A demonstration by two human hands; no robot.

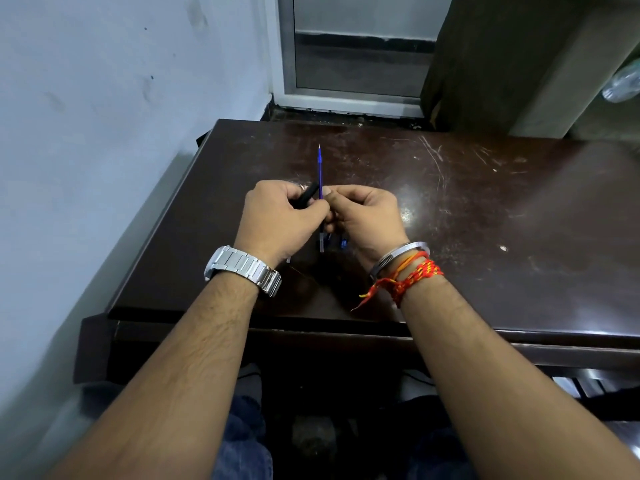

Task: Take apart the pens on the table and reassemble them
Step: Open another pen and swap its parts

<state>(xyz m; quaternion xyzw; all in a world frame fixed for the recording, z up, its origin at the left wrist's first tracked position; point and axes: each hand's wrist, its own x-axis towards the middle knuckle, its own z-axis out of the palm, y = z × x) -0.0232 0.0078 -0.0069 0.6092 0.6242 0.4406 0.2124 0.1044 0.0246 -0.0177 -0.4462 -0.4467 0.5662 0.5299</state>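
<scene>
Both hands meet above the middle of the dark wooden table (485,209). My left hand (277,220) is closed around a black pen part (306,197) that sticks out between thumb and fingers. My right hand (363,216) pinches a thin blue refill (319,168), which points away from me with its tip up. Under my hands, several small pen parts (327,242), clear and blue, lie on the table, partly hidden by my fingers and wrists.
A pale wall runs close along the table's left edge. Behind the table are a door frame (346,95) and a dark curtain (485,57). The table's front edge lies just under my forearms, with my knees below it.
</scene>
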